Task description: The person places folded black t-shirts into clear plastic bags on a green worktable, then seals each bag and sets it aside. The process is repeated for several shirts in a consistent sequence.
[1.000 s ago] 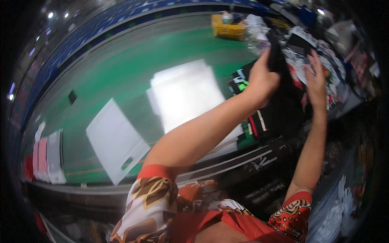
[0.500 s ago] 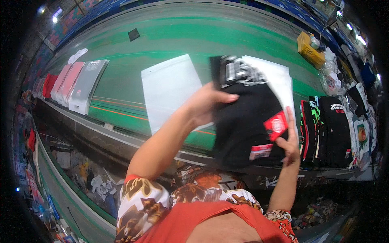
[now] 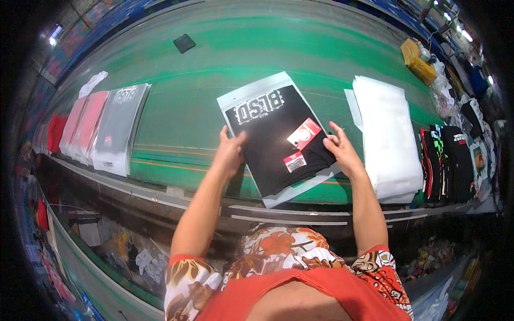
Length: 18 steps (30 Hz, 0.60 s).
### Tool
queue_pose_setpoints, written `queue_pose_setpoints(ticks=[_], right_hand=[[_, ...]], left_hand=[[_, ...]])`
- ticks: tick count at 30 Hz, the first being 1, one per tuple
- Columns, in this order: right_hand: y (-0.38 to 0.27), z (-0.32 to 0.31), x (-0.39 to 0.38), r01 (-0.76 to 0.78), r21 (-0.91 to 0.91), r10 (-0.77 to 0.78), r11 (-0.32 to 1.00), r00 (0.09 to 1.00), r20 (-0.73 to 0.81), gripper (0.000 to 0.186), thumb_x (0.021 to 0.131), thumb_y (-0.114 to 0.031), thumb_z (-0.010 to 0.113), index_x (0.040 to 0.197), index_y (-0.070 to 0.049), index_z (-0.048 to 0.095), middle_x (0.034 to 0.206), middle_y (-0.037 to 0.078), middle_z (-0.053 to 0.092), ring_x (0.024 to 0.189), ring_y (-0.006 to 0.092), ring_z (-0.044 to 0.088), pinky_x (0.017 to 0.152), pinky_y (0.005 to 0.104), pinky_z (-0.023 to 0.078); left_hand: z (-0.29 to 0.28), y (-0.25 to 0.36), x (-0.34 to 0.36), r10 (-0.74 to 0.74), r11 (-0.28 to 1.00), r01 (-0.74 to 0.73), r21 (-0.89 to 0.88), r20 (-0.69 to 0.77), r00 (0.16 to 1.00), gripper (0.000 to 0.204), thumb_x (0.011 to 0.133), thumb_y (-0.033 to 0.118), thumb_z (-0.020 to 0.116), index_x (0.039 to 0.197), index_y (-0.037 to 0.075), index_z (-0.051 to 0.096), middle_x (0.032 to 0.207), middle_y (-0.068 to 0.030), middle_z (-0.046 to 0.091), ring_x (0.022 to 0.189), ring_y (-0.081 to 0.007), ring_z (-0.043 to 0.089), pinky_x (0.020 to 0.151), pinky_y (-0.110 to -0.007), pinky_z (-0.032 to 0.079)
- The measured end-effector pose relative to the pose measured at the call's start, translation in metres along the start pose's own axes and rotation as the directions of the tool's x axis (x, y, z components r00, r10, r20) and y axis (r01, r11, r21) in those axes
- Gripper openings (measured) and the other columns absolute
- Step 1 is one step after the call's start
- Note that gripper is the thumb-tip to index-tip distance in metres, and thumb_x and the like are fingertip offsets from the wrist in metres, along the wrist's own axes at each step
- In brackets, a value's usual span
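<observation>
A folded black garment (image 3: 257,144) with white lettering near its far edge lies on a pale flat bag (image 3: 227,101) in front of me. On it are a red hang tag (image 3: 306,132) and a smaller red-and-white label (image 3: 295,162). My right hand (image 3: 345,152) grips the garment's right edge, its thumb on top and some fingers hidden below. At the left edge is my left hand (image 3: 230,154), its fingers slightly smeared, so their grip is unclear. The bag's borders show past the garment at the far and near ends.
Right of my hand lies a stack of white bags (image 3: 388,142), with folded dark garments (image 3: 455,160) beyond it. Bagged grey (image 3: 119,128) and red garments line the left. A black square object (image 3: 184,43) and yellow box (image 3: 417,60) sit farther back on the green table (image 3: 176,107).
The black garment has moved left from in front of the white stack and now lies flat on the single bag. My left hand has shifted left and nearer; the right has moved left.
</observation>
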State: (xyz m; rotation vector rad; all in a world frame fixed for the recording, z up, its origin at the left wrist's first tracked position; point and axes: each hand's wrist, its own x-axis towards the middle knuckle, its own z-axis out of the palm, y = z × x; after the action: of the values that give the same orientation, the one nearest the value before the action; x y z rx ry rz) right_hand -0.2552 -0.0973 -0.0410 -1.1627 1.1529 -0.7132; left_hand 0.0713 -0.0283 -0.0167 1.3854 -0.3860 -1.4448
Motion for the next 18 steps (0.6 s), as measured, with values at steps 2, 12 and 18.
queue_pose_setpoints(ticks=[2, 12, 18], right_hand=[[0.005, 0.006, -0.008, 0.027, 0.119, -0.023, 0.992, 0.999, -0.031, 0.052, 0.1, -0.018, 0.059, 0.147, -0.011, 0.039, 0.114, 0.006, 0.065, 0.108, 0.0119, 0.06, 0.093, 0.0292, 0.048], [-0.018, 0.028, -0.004, 0.252, -0.682, -0.483, 0.687, 0.859, -0.169, 0.017, 0.08, -0.009, 0.073, 0.096, -0.004, 0.072, 0.093, 0.015, 0.069, 0.087, 0.0286, 0.068, 0.08, 0.0356, 0.052], [0.002, 0.033, -0.006, 0.282, -0.666, -0.533, 0.69, 0.82, -0.206, 0.03, 0.078, -0.018, 0.08, 0.104, -0.006, 0.072, 0.104, 0.015, 0.067, 0.099, 0.0309, 0.065, 0.086, 0.0383, 0.052]], left_hand=[[-0.001, -0.001, -0.017, 0.045, 0.97, -0.049, 0.238, 0.02, 0.999, 0.089, 0.093, 0.026, 0.069, 0.156, 0.017, 0.007, 0.14, -0.0171, 0.046, 0.101, -0.0183, 0.052, 0.069, -0.033, 0.048], [0.009, -0.059, -0.006, 0.295, 0.716, -0.365, 0.595, 0.216, 0.931, 0.074, 0.075, 0.01, 0.074, 0.139, 0.0, 0.039, 0.136, -0.0266, 0.045, 0.129, -0.0397, 0.044, 0.109, -0.045, 0.038], [0.015, -0.058, -0.01, 0.234, 0.785, -0.305, 0.539, 0.197, 0.952, 0.072, 0.078, 0.012, 0.077, 0.137, 0.0, 0.038, 0.129, -0.0236, 0.047, 0.113, -0.0324, 0.052, 0.092, -0.041, 0.046]])
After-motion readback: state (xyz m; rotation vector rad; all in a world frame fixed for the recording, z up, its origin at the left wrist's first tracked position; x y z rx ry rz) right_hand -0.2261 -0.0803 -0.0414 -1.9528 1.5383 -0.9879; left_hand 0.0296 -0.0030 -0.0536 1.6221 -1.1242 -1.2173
